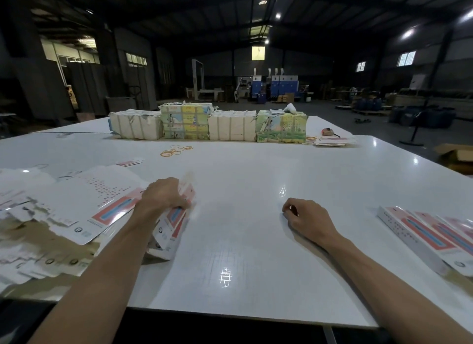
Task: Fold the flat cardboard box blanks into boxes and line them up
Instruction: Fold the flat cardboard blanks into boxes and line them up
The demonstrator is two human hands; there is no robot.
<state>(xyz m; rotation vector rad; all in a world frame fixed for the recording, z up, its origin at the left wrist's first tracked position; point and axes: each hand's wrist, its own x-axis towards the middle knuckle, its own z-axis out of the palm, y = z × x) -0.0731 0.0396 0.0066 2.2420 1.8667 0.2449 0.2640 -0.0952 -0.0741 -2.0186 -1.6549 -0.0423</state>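
A loose pile of flat white box blanks [84, 205] with red and blue print lies on the left of the white table [243, 179]. My left hand [163, 195] grips one blurred blank [171, 228] at the pile's right edge, lifted partly off the table. My right hand [307, 217] rests on the bare tabletop with its fingers curled, holding nothing. At the right edge, several folded boxes [425, 237] lie side by side in a row.
Four wrapped bundles [208, 124] stand in a line at the far side of the table. Loose rubber bands [175, 150] lie in front of them. A few more blanks [332, 141] sit at the far right. Beyond is a dim warehouse floor.
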